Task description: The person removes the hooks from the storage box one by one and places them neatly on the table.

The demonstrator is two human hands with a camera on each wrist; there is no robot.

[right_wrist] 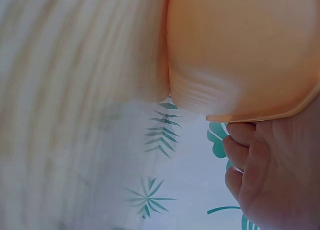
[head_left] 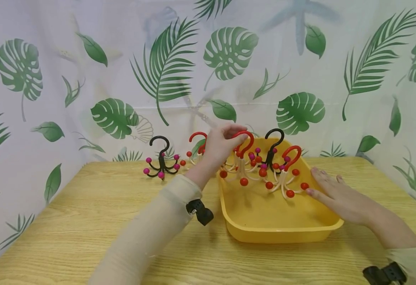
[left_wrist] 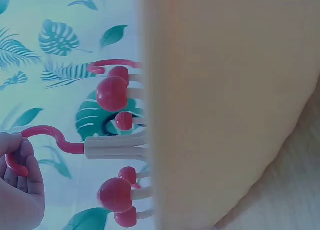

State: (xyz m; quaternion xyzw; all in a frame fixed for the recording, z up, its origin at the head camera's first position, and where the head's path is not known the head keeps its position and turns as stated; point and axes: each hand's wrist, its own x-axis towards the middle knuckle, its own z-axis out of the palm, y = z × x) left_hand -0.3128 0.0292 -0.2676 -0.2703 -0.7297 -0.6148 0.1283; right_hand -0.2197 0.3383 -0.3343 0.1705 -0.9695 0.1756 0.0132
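My left hand [head_left: 219, 145] grips a hanger [head_left: 241, 168] by its red hook [head_left: 252, 141], the hanger's body below it over the yellow tub [head_left: 279, 234]; my right hand [head_left: 345, 200], extended, touches the tub's side.

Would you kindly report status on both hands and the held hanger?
Left hand gripping red-hooked cream hanger by its hook, at yellow tub. Right hand touching tub's right side. Black hanger and another red-hooked hanger close by.

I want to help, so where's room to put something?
Bare table lies left of the left sleeve, in front of the leftmost black hook; also the yellow tub's floor behind its near rim. Hooks crowd its far end.
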